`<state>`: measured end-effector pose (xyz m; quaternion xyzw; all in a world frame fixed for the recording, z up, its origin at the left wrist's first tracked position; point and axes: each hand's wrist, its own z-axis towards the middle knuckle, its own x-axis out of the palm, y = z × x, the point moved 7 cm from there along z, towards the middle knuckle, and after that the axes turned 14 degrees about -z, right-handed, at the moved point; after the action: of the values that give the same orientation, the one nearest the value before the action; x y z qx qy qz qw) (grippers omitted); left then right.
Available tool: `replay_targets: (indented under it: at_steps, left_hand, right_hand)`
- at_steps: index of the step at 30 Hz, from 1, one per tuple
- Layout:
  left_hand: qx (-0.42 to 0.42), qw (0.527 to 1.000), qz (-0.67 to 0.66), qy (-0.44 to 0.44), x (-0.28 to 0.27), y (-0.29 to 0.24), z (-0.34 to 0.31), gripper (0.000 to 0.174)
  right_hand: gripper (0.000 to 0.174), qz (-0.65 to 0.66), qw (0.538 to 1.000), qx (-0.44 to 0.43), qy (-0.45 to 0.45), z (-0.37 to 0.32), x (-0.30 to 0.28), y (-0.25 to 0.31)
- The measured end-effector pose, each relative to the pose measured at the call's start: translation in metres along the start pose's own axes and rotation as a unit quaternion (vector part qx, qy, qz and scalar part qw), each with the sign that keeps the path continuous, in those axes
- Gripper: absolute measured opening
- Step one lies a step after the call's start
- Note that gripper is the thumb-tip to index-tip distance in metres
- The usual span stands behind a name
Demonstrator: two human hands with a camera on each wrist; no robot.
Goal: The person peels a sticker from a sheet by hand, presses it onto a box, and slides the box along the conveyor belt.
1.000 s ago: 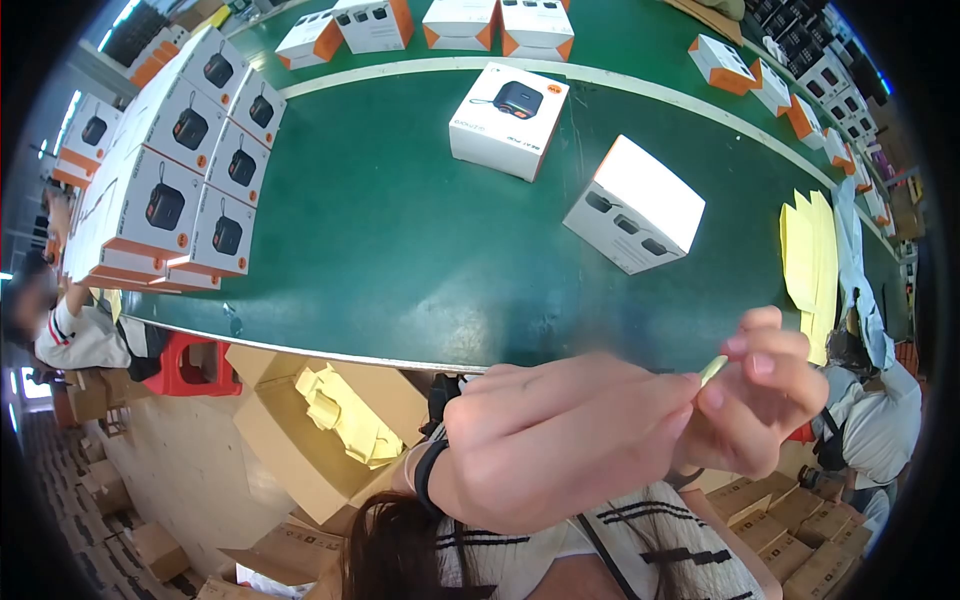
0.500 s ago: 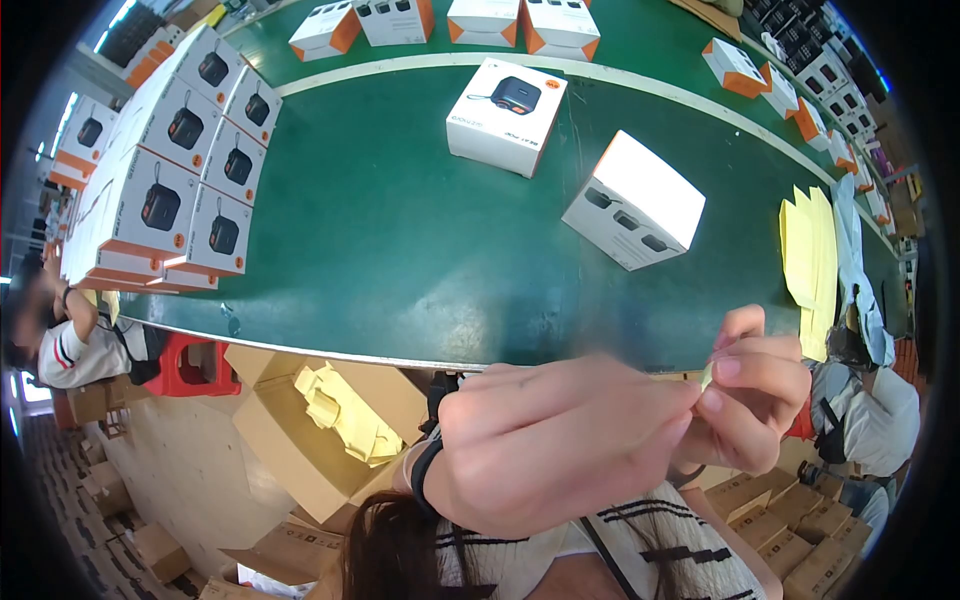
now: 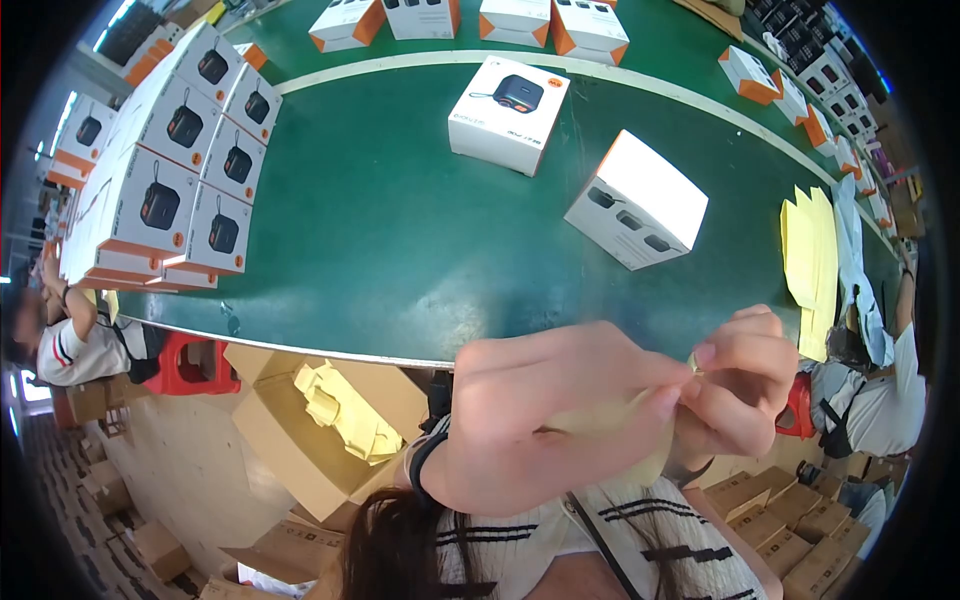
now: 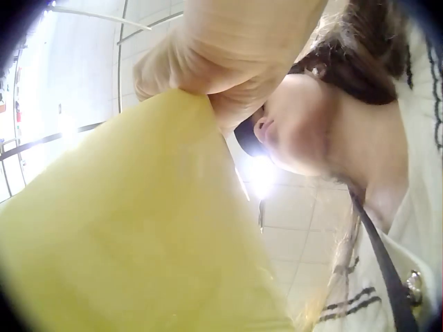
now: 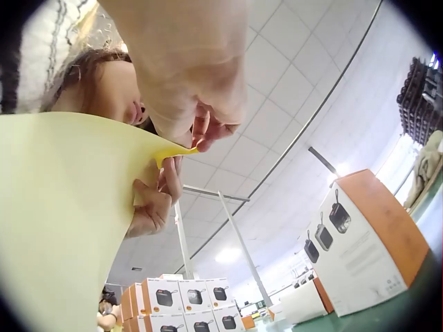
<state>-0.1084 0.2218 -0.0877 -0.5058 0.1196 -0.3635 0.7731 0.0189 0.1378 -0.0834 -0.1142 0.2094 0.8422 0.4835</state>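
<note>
My left hand (image 3: 560, 425) and right hand (image 3: 740, 385) are raised near my chest, at the table's front edge. Their fingertips meet, pinching the edge of a thin yellow sheet (image 4: 138, 221). In the right wrist view the sheet (image 5: 62, 200) spreads away from the fingers, and a small corner bends between the two hands. From the head, my left hand covers most of it. Beyond the hands on the green table (image 3: 390, 230) stand two white boxes: one box (image 3: 510, 115) with a black device pictured on top, the other box (image 3: 640, 200) turned at an angle.
Stacked white-and-orange boxes (image 3: 160, 190) stand at the table's left end. More boxes (image 3: 590, 30) line the back beyond a pale strip. Yellow sheets (image 3: 810, 270) lie at the right. An open carton (image 3: 265, 430) with crumpled yellow paper is below the front edge. People sit either side.
My right hand has shifted slightly left and its fingertips now meet the left hand's at the sheet's edge. Left knuckles rose a little. The back row of boxes has moved right.
</note>
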Motion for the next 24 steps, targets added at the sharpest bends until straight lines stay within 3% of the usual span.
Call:
replay_targets:
  at_steps: [5, 10, 18, 20, 22, 24]
  left_hand:
    - [-0.020, 1.000, -0.005, 0.004, -0.002, 0.003, 0.001, 0.018]
    - [-0.043, 0.999, 0.031, -0.002, -0.003, 0.006, 0.002, 0.016]
    - [-0.054, 0.998, -0.021, -0.040, -0.003, 0.021, 0.002, 0.017]
    - [-0.064, 0.998, -0.010, -0.015, -0.005, 0.018, 0.006, 0.016]
    - [-0.075, 0.997, 0.000, 0.008, -0.001, 0.021, 0.005, 0.015]
    - [-0.064, 0.990, -0.098, -0.082, -0.005, 0.025, 0.001, 0.013]
  right_hand:
    - [0.026, 0.005, 1.000, -0.014, 0.003, 0.000, -0.001, 0.001]
    - [0.023, 0.005, 0.997, 0.007, 0.079, -0.001, 0.006, -0.004]
    - [0.019, -0.001, 0.999, -0.005, 0.035, -0.003, 0.003, -0.009]
    - [0.018, 0.002, 1.000, -0.016, 0.022, -0.001, 0.001, -0.010]
    - [0.020, -0.042, 0.996, -0.015, 0.080, 0.000, 0.006, -0.011]
    - [0.021, -0.028, 0.998, 0.002, 0.061, -0.005, 0.005, -0.016]
